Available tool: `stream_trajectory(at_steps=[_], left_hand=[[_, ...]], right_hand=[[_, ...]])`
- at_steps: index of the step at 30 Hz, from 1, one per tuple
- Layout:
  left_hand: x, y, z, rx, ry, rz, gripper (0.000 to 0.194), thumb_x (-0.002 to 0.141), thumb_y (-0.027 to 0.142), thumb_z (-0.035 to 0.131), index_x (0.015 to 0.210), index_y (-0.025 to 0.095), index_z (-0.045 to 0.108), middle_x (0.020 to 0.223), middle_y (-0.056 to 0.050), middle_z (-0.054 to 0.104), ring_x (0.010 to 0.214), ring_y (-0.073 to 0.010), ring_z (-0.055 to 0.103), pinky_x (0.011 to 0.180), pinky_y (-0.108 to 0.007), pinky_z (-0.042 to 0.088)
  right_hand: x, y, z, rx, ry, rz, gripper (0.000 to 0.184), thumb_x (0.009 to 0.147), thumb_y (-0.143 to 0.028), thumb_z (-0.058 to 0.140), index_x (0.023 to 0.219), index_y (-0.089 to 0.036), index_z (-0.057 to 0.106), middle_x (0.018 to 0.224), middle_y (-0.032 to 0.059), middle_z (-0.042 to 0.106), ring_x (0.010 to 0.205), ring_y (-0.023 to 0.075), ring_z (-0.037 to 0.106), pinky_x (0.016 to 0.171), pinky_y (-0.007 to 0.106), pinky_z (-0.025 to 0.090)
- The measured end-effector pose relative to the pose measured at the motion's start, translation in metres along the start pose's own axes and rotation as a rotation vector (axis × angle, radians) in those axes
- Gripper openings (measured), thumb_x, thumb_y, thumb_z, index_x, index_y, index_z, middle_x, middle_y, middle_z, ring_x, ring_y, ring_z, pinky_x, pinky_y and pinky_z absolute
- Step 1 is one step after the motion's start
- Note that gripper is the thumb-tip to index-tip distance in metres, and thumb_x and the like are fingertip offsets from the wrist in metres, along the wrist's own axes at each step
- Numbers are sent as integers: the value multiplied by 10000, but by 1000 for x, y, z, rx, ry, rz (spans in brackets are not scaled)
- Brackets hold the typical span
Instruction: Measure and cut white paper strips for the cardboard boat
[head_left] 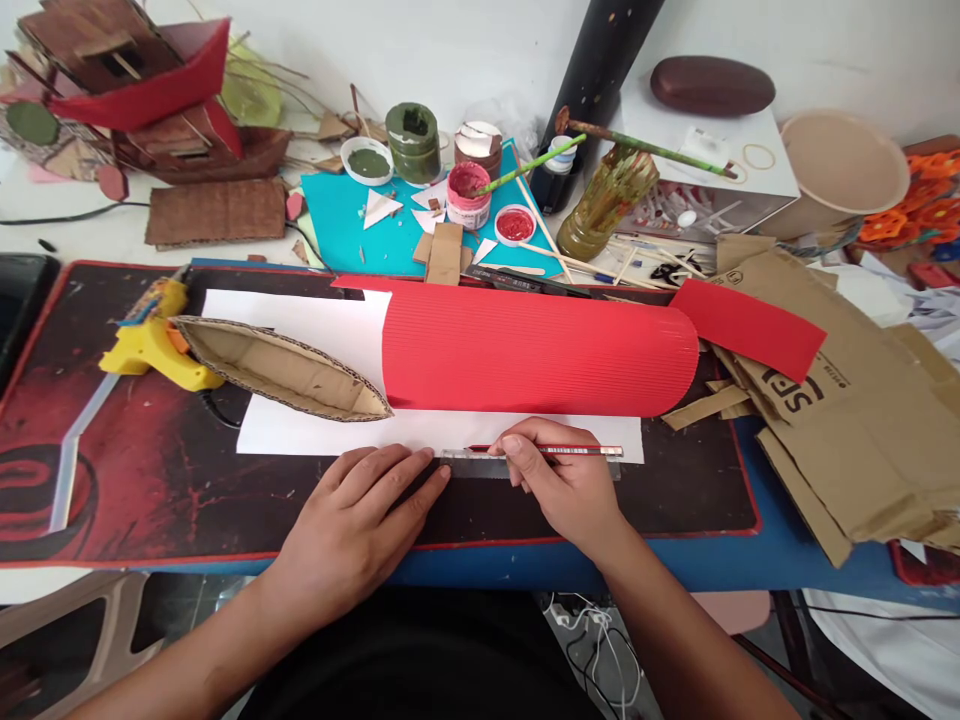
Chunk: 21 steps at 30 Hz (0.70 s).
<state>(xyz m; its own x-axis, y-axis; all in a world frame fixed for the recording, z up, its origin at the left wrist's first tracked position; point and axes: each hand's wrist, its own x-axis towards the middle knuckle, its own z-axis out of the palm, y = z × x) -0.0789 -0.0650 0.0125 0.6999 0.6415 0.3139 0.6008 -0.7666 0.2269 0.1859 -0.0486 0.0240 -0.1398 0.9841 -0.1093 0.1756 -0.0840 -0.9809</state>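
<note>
My right hand [559,480] is closed around a red pencil [559,449], whose tip points left over the lower edge of the white paper [300,437]. A transparent ruler [480,466] lies along that edge under the pencil, partly covered by the same hand. My left hand [360,510] lies flat with fingers stretched out, its fingertips at the ruler's left end. On the paper's upper part rests a red corrugated sheet [532,345], curled over at its right end. A boat-shaped cardboard hull [285,370] sits left of it, partly on the paper.
A yellow glue gun [157,345] with a glue stick lies left on the dark mat [187,490]. Paint jars [414,150], brushes and paper scraps stand behind on a turquoise sheet [337,215]. Cut cardboard [847,430] piles up at right, and brown-and-red model boats [142,90] are back left.
</note>
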Motion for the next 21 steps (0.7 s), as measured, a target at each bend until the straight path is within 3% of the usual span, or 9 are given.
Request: stream_trajectory(at_steps=[21], left_hand=[[-1,0,1,-23,-2,-9,344,1029,122,661,1368,140,717,1348,-132,767,1195,-317,672,1039,-482,502]], right_hand=[[1,-1,0,-45,-16,-32,282,1089,-346,642,905,-229,822,618,-32,664,550,127,602,560,266,472]])
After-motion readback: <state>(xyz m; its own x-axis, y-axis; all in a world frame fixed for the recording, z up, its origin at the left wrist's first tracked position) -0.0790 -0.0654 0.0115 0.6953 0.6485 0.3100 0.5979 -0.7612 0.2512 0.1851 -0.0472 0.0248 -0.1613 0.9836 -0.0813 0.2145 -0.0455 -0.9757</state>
